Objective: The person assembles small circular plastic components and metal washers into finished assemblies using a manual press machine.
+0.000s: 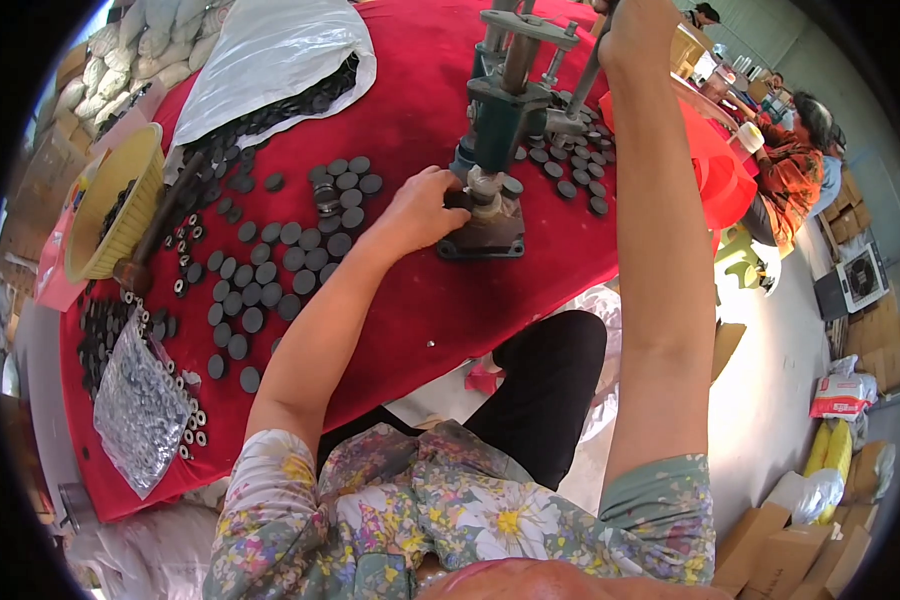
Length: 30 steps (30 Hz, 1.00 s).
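Green press, left fingers slightly apart beside its metal die, right fingers unclear.

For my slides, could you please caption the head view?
Left hand at the press, right hand at its lever, dark discs on red cloth.

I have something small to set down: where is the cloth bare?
Bare red cloth runs from the press to the cloth's near edge, save one small shiny piece. Another patch lies between the white bag and press. Crowded: left, dark discs and a clear plastic bag; right of the press, more discs.
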Tool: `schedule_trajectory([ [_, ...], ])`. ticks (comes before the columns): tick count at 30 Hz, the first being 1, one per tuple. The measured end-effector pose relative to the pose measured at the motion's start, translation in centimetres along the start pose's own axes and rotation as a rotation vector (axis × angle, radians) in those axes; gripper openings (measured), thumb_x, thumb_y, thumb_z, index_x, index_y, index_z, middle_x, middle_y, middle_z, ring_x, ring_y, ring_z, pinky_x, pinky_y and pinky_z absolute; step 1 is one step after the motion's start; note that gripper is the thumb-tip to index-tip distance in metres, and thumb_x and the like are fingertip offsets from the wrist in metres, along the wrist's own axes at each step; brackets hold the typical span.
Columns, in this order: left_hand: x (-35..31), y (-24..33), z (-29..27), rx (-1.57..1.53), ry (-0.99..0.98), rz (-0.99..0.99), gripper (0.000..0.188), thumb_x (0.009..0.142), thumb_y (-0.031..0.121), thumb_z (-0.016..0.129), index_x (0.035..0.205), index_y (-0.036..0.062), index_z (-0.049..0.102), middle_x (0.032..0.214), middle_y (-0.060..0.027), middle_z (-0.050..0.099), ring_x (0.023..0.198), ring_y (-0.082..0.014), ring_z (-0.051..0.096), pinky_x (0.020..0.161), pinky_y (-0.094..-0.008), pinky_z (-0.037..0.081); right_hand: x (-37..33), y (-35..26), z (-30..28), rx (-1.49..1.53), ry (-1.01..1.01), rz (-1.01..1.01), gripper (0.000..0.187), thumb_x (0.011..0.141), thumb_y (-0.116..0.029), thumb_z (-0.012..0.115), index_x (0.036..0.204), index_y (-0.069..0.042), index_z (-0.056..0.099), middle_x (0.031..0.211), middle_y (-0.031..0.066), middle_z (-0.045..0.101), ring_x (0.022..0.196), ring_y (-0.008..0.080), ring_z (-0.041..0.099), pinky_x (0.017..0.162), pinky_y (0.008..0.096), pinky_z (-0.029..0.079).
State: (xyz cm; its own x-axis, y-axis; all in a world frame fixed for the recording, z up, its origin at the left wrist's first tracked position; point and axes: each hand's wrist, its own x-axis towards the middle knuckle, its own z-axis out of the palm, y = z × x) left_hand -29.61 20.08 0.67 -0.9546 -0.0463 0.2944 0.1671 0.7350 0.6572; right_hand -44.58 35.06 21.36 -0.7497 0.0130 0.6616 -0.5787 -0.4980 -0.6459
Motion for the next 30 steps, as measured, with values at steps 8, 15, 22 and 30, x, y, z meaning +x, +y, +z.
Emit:
schedule_trajectory([
  [8, 1.6, 1.9, 2.3, -0.125, 0.089, -0.139, 0.045, 0.067, 0.021, 0.08, 0.103, -0.003, 0.065, 0.1, -0.0147, 0.058, 0.099, -0.0307, 0.059, 0.086, -0.0396, 0.047, 1.0, -0.2, -0.6, -0.03, -0.031, 0.019, 0.034, 0.094, -0.036, 0.05, 0.073, -0.009, 0.053, 0.057, -0.0006, 0.043, 0.05, 0.0109, 0.043, 0.047, 0.0268, 0.036],
  [15, 1.2, 1.4, 3.0, -0.147, 0.146, -0.091, 0.051, 0.063, 0.019, 0.083, 0.106, -0.0002, 0.065, 0.1, -0.0114, 0.056, 0.097, -0.0295, 0.059, 0.085, -0.0394, 0.047, -1.1, -1.6, -0.3, -0.021, -0.004, -0.008, 0.033, 0.095, -0.034, 0.05, 0.073, -0.01, 0.051, 0.059, -0.0018, 0.042, 0.051, 0.0098, 0.041, 0.048, 0.0258, 0.035],
  [22, 1.9, 1.7, 3.1, -0.073, 0.136, -0.151, 0.053, 0.061, 0.02, 0.084, 0.107, 0.0001, 0.065, 0.099, -0.0115, 0.057, 0.097, -0.0286, 0.059, 0.085, -0.039, 0.048, -6.6, -4.5, -1.0, 0.14, -0.055, -0.188, 0.03, 0.098, -0.032, 0.048, 0.078, -0.01, 0.048, 0.065, -0.0018, 0.038, 0.057, 0.0087, 0.041, 0.051, 0.0239, 0.035],
  [30, 0.3, 0.7, 1.0, -0.087, 0.19, -0.066, 0.059, 0.061, 0.02, 0.084, 0.111, -0.001, 0.063, 0.1, -0.0134, 0.057, 0.094, -0.0274, 0.06, 0.082, -0.037, 0.049, -23.9, 0.2, -9.6, 0.035, -0.093, -0.394, 0.027, 0.093, -0.03, 0.05, 0.087, -0.004, 0.049, 0.08, 0.0154, 0.058, 0.089, 0.0322, 0.057, 0.084, 0.0468, 0.044],
])
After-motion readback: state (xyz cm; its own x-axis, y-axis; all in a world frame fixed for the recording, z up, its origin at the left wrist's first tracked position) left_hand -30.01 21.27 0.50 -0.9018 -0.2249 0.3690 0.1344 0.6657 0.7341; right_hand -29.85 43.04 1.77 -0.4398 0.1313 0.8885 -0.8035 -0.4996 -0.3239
